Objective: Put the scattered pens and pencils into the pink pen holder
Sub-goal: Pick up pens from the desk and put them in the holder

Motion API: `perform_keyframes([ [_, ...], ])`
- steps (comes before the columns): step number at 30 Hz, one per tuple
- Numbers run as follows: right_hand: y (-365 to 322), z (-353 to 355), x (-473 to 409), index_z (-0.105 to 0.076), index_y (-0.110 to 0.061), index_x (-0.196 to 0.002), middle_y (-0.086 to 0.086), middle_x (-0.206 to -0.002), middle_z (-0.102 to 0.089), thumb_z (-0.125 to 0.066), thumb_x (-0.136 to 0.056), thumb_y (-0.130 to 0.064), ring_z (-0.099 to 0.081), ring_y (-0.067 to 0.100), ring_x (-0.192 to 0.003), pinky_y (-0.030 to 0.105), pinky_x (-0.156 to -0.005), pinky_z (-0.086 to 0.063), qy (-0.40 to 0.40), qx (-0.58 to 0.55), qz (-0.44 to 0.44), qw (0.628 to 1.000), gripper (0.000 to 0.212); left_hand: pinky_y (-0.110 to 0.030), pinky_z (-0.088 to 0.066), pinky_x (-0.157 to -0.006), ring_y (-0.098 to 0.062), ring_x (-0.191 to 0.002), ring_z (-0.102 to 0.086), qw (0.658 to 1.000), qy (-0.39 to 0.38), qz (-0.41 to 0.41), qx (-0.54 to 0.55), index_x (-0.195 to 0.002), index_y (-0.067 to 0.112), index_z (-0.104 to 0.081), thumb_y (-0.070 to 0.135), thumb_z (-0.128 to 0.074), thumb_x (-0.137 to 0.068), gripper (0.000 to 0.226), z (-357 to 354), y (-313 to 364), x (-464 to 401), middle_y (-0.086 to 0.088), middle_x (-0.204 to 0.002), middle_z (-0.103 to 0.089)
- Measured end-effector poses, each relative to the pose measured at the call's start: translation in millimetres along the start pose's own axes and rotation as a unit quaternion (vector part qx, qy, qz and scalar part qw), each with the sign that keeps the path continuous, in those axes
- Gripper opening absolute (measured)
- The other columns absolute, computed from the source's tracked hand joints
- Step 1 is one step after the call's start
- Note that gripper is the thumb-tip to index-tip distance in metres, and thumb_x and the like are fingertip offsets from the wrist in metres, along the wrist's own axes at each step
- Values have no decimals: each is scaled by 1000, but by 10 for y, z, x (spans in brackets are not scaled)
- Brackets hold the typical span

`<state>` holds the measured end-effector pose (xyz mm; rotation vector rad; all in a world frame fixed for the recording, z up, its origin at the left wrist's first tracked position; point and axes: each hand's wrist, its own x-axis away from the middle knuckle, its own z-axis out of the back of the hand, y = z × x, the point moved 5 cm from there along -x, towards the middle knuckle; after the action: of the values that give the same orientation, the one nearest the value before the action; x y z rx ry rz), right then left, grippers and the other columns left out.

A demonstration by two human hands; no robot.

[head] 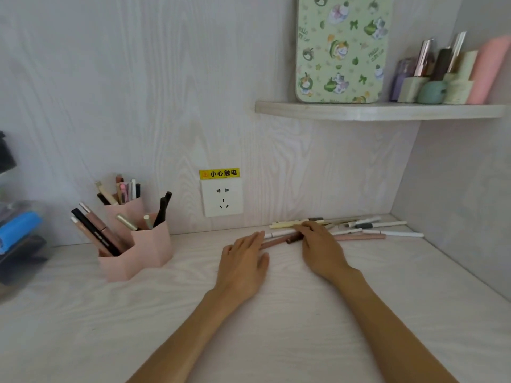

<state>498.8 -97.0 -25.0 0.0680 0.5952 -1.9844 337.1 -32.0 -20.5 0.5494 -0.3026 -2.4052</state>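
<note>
The pink pen holder (pixel 150 246) stands at the left of the desk with several pens and pencils sticking out of its compartments. Scattered pens and pencils (pixel 367 230) lie in a loose row along the back wall at the right. My left hand (pixel 244 261) lies flat on the desk, its fingertips touching the end of a brown pencil (pixel 276 242). My right hand (pixel 320 244) rests over the left part of the row, its fingers bent over a brown pen; whether they hold it is hidden.
A wall socket (pixel 222 197) with a yellow warning label sits between holder and pens. A corner shelf (pixel 378 110) above right carries a green patterned tin and cosmetics. Dark and blue items (pixel 19 233) crowd the far left edge.
</note>
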Motion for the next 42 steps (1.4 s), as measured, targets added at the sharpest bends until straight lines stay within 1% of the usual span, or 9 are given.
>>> perform_keyframes([
  [7,-330,-43,37,-54,-24,-125,-5,-130,-54,-45,-93,-15,-51,16,-117,27,-93,-42,2,-49,96,994,35,-30,-39,-89,-15,-109,-52,999,35,26,-32,-119,30,-60,33,-49,-93,29,247,-298,35,9,-123,-51],
  [11,-465,-49,72,-62,-29,-114,-11,-122,-61,-52,-90,-18,-55,10,-112,21,-86,-41,-7,-72,130,989,28,-25,-44,-77,-8,-100,-54,999,24,24,-24,-107,34,-64,36,-53,-91,20,477,-627,300,17,-113,-55],
  [16,-673,-49,163,-68,-29,-106,-9,-112,-68,-60,-86,-18,-59,11,-105,28,-90,-47,-15,-102,163,981,24,-24,-46,-72,-1,-93,-55,998,54,22,15,-100,40,-64,46,-55,-88,17,675,-939,675,24,-99,-58],
  [20,-954,-231,179,-65,-30,-109,-6,-114,-64,-59,-87,-26,-52,15,-111,34,-98,-39,-34,-65,195,978,23,-18,-44,-67,3,-80,-58,985,112,70,111,-103,40,-67,36,-59,-89,17,806,-999,747,23,-95,-64],
  [26,-1193,-364,22,-64,-28,-99,-3,-102,-62,-57,-86,-27,-54,18,-101,33,-89,-39,-64,-28,138,988,15,-14,-46,-64,2,-76,-60,935,231,96,252,-90,31,-64,33,-69,-82,10,985,-1028,786,16,-82,-66],
  [32,-1446,-561,83,-63,-23,-96,-3,-102,-62,-57,-86,-27,-55,19,-97,33,-89,-37,5,-70,126,990,13,-11,-42,-60,-7,-74,-59,853,409,41,323,-87,15,-66,23,-65,-84,9,1379,-987,920,3,-88,-63],
  [34,-1435,-559,99,-63,-23,-97,-4,-102,-63,-56,-87,-27,-55,18,-97,33,-89,-38,15,-75,130,989,13,-9,-41,-61,-4,-77,-58,817,483,36,313,-91,14,-64,21,-61,-88,8,1552,-1013,1003,1,-91,-62],
  [38,-1439,-547,113,-65,-25,-97,-6,-102,-62,-57,-86,-28,-54,16,-99,32,-94,-38,30,-59,146,987,14,-10,-44,-65,0,-81,-61,739,592,86,308,-112,13,-60,29,-59,-90,27,1763,-1389,1127,18,-91,-65],
  [42,-1415,-474,89,-66,-24,-97,-5,-105,-62,-62,-82,-26,-54,19,-103,32,-91,-37,35,-48,161,985,15,-15,-46,-69,-13,-80,-65,748,594,93,281,-126,15,-46,32,-63,-87,46,1885,-1630,1149,-2,-90,-67],
])
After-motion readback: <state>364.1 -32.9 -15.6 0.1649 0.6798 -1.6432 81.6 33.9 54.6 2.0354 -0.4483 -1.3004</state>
